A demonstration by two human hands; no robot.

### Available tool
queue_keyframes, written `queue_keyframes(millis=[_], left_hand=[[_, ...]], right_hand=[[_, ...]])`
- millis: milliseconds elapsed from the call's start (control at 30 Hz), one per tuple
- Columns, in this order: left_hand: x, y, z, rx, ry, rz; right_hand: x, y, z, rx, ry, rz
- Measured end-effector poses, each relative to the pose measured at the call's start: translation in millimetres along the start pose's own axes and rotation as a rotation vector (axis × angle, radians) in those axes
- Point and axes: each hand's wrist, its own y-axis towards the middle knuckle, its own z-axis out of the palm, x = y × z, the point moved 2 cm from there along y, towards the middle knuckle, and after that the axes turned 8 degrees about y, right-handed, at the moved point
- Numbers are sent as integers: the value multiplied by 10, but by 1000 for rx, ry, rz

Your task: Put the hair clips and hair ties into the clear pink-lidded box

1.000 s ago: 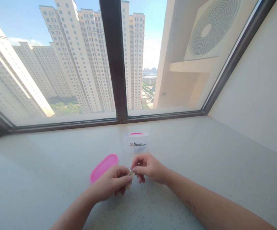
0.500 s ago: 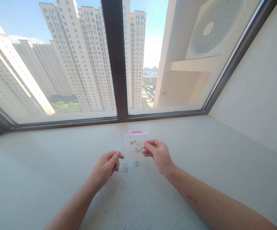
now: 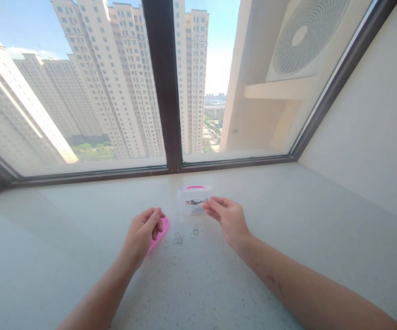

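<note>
The left hand (image 3: 142, 231), curled with its grip hidden, has drawn back, uncovering more pink lid (image 3: 161, 233). The right hand (image 3: 229, 220), fingers narrowed, blocks the clear box's (image 3: 190, 210) right edge; whether it still holds sticks, I cannot tell. Small rings (image 3: 179, 240) dot the sill (image 3: 198, 293).

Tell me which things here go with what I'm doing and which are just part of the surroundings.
Likely part of the job, judging by nearness to your hands:
clear container, by your right hand
dark item seen at the container
pink lid, partly behind your left hand
small rings, loose between your hands

Just surroundings:
window frame
outdoor fan unit
tower blocks
</note>
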Motion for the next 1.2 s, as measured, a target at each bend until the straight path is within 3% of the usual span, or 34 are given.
queue_keyframes(millis=[133, 267, 400, 500, 600, 767, 867, 1000, 1100, 1200], left_hand=[[23, 59, -97, -52, 90, 22], [26, 115, -250, -84, 562, 54], [61, 82, -306, 106, 907, 39], [85, 16, -297, 235, 1034, 36], [114, -23, -294, 267, 1096, 24], [138, 26, -337, 216, 1034, 76], [61, 97, -396, 135, 956, 212], [-67, 159, -471, -2, 812, 416], [-93, 160, -416, 22, 684, 482], [-97, 134, -238, 100, 688, 522]], right_hand=[[-13, -6, -5, 18, -91, -27], [8, 20, -34, 64, -325, -256], [94, 50, -54, 79, -620, -574], [133, 80, -57, 121, -740, -691], [117, 127, -66, 190, -764, -666], [56, 198, -78, 252, -728, -555], [28, 224, -78, 249, -683, -466], [3, 247, -66, 290, -673, -465], [-12, 263, -56, 319, -675, -474], [-28, 258, -36, 367, -683, -463]])
